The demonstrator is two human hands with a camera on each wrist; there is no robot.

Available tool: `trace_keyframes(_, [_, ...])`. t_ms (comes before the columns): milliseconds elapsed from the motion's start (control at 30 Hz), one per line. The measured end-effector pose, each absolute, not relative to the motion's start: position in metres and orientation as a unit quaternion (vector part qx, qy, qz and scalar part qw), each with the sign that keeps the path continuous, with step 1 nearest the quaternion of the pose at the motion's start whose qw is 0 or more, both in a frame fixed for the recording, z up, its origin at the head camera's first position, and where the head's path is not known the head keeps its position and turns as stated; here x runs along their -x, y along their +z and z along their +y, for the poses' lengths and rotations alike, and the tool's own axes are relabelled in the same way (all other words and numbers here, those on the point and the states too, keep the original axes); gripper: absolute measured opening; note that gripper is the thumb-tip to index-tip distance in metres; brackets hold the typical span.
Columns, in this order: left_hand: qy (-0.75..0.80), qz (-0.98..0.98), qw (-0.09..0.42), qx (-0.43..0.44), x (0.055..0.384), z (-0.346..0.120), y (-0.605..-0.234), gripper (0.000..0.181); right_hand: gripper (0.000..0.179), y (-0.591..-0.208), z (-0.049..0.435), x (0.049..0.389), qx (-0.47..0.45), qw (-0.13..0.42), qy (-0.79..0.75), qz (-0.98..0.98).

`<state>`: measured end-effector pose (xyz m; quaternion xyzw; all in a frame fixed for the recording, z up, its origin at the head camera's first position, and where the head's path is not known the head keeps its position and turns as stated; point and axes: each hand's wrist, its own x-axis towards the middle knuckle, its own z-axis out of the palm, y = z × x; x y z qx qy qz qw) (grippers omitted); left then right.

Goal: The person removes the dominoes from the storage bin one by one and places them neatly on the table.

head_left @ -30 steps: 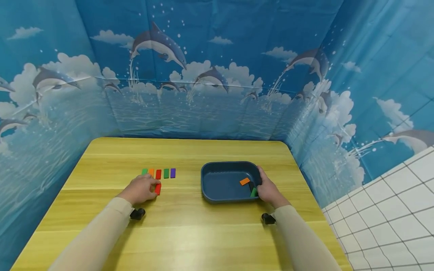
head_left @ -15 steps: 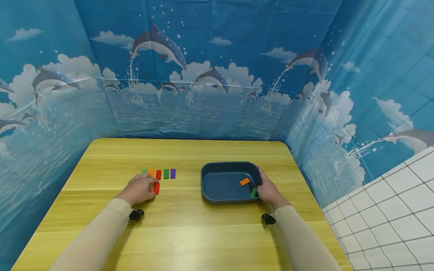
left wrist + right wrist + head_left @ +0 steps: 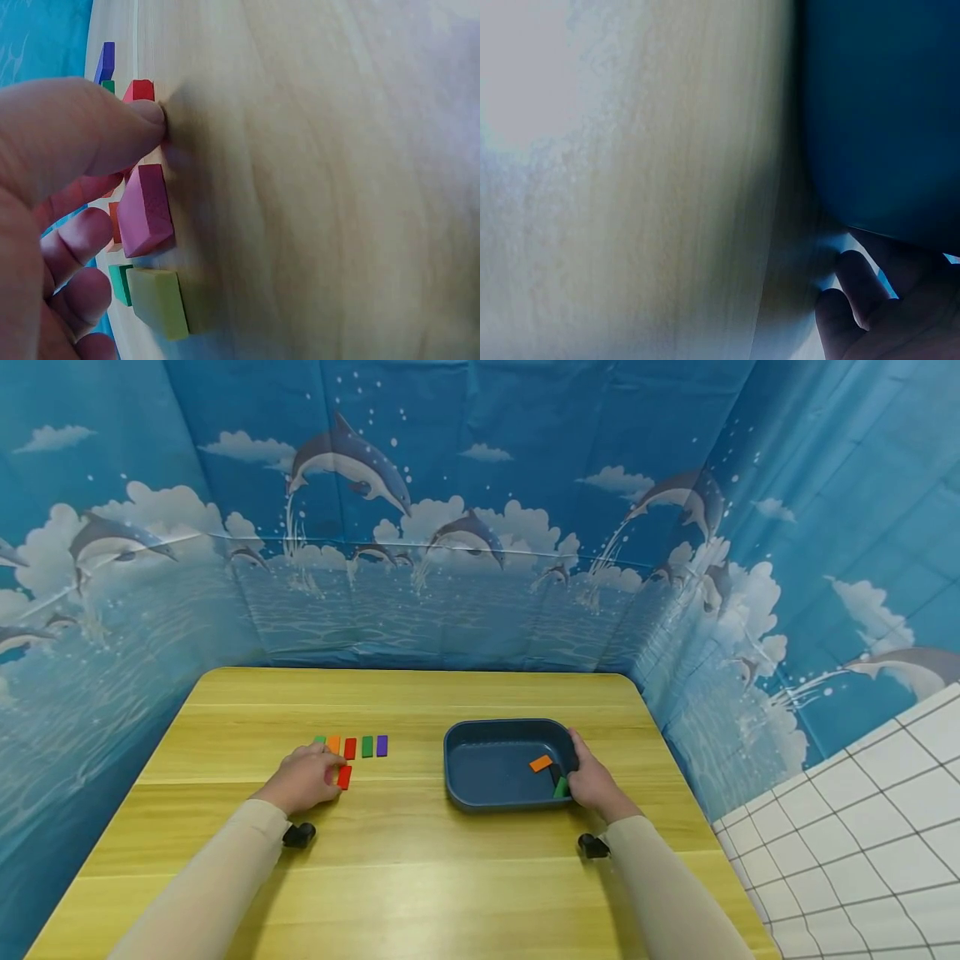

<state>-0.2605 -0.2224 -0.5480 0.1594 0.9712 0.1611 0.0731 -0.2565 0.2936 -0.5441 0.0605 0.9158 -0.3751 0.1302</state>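
My left hand pinches a red block between thumb and fingers, low over the table in front of a row of blocks. In the left wrist view the thumb covers part of this red block. A pink block and a yellow block stand beside it. My right hand grips the right end of a dark blue basin. From the right wrist, its fingers show at the basin's outer wall. Inside the basin lie an orange block, a green block and a dark block.
The row behind my left hand has an orange block, another red block, a green block and a purple block. Another green block peeks out at its left end. A dolphin-print curtain borders the yellow wooden table.
My left hand has shifted slightly left, and the red block in it has moved left along with it. The right hand and the basin stay in place.
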Motion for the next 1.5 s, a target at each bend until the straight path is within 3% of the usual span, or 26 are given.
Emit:
trace_keyframes(367, [0.165, 0.97, 0.067, -0.164, 0.262, -0.224, -0.546, 0.051, 0.089, -0.547, 0.295, 0.256, -0.056, 0.118, -0.37, 0.92])
trace_keyframes(600, [0.213, 0.957, 0.061, -0.187, 0.259, -0.203, -0.518, 0.056, 0.087, -0.541, 0.291, 0.255, -0.052, 0.118, -0.368, 0.921])
trace_keyframes(800, [0.274, 0.927, 0.073, -0.245, 0.262, -0.145, -0.48, 0.054, 0.088, -0.54, 0.292, 0.254, -0.052, 0.123, -0.363, 0.922])
trace_keyframes(1033, [0.294, 0.897, 0.125, -0.306, 0.284, -0.051, -0.456, 0.057, 0.089, -0.543, 0.295, 0.251, -0.049, 0.12, -0.363, 0.923])
trace_keyframes(1233, [0.313, 0.864, 0.189, -0.347, 0.308, 0.022, -0.465, 0.057, 0.088, -0.543, 0.296, 0.249, -0.052, 0.117, -0.359, 0.925])
trace_keyframes(1500, [0.269, 0.869, 0.239, -0.34, 0.329, 0.076, -0.49, 0.054, 0.087, -0.542, 0.295, 0.248, -0.051, 0.11, -0.348, 0.93])
